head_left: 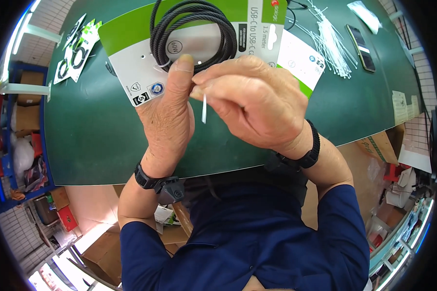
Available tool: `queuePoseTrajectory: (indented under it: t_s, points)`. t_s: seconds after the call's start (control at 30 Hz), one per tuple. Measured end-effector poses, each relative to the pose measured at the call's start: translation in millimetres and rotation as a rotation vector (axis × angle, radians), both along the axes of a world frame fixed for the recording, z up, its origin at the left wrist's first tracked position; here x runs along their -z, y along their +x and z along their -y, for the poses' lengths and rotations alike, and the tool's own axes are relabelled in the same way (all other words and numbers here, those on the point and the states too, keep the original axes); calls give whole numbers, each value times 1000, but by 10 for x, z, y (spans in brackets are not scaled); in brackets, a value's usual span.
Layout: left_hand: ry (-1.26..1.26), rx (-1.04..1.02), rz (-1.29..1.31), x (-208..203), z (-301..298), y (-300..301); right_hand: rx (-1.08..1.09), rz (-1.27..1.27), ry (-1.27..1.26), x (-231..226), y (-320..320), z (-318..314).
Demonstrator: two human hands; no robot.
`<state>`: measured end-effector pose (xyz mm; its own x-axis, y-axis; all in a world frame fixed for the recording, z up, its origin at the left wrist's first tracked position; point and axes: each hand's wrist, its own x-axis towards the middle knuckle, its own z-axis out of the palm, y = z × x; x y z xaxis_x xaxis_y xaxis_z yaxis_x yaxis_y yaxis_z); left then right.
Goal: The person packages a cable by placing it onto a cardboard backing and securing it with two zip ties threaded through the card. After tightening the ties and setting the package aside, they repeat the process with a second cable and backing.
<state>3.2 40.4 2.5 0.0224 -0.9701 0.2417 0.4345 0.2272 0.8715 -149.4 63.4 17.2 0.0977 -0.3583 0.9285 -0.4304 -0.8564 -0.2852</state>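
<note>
A black braided cable (229,41) lies coiled against a green and white packaging card (125,68), held up over the green table. My left hand (166,114) grips the card at its lower edge, with the thumb pressed on the front beside the coil. Close beside that thumb, my right hand (264,99) is closed in a pinch on a thin white cable tie (204,112), whose end hangs below the fingertips. Part of the tie loops round the bottom of the coil near my left thumb. The fingers behind the card are hidden.
Loose white cable ties (332,46) lie in a heap at the far right, beside a smartphone (361,48) and a clear plastic bag (364,17). Several carded cables (77,56) sit at the far left. Another green and white card (303,65) rests on the table (102,150).
</note>
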Motion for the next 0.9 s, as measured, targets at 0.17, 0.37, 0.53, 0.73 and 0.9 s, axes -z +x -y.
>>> queuePoseTrajectory:
  t_s: [0.17,0.37,0.53,0.73,0.9]
  points:
    - [56,58,55,-109,-78,-35,108,36,111,-26,-60,66]
    - [66,47,6,-64,-24,-33,138,-81,61,-12,-93,138]
    - [92,46,3,-98,-28,-11,226,-258,-124,-70,-108,149]
    - [73,57,33,-60,-13,35,184,-374,-46,-142,-124,19]
    - [2,-11,56,-20,1,23,127,-374,-50,-126,-124,-39]
